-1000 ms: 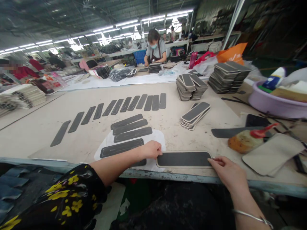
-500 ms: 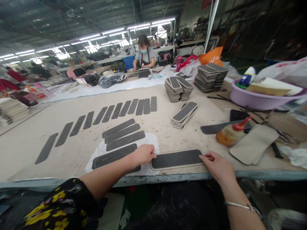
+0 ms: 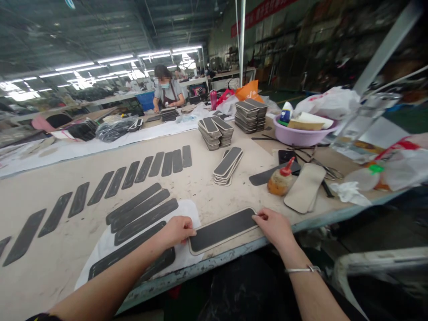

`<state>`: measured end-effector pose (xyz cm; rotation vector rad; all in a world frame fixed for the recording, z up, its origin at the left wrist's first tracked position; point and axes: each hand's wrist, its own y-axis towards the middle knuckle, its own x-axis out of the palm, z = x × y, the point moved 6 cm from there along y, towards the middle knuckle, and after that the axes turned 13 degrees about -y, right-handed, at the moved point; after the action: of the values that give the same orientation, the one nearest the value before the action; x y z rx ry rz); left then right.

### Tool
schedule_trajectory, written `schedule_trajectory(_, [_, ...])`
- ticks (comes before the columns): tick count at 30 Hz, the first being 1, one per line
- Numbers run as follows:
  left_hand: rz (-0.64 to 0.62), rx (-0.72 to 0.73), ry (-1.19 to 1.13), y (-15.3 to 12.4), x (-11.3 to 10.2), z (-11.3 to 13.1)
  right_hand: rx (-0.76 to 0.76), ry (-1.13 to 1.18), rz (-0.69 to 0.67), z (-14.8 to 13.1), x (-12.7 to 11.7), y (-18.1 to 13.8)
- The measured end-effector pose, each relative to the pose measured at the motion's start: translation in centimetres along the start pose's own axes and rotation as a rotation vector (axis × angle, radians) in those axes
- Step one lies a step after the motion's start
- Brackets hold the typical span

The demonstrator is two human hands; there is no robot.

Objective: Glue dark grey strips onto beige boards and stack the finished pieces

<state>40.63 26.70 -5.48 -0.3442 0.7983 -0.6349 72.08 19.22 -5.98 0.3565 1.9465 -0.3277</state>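
Note:
A long rounded pad (image 3: 222, 230), black on top with a pale rim, lies flat near the table's front edge. My left hand (image 3: 175, 231) pinches its left end with curled fingers. My right hand (image 3: 274, 226), a bracelet on its wrist, grips the right end. Just left of the pad, several black strips (image 3: 142, 213) rest on a white sheet (image 3: 190, 209).
More black strips (image 3: 133, 171) lie in a row across the table's middle. Stacks of finished pads (image 3: 227, 164) stand beyond. A glue bottle (image 3: 281, 180), a pale pad (image 3: 305, 188), scissors and a purple basin (image 3: 299, 136) sit at right. A person works at the far table.
The view has swung to the right and tilted. Both hands keep hold of the pad's ends in the same place on the table.

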Motion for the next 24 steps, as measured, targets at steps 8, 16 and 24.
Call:
schedule_trajectory(8, [-0.026,-0.042,-0.087,0.9,0.4,-1.5,0.0,0.002,0.018,0.1,0.1,0.0])
schedule_trajectory(16, [-0.041,-0.069,-0.17,1.1,0.3,-1.7,-0.009,0.003,0.011,0.3,0.4,0.1])
schedule_trajectory(24, [-0.05,-0.084,-0.184,0.8,0.4,-1.2,-0.039,-0.035,0.027,0.4,0.7,0.2])
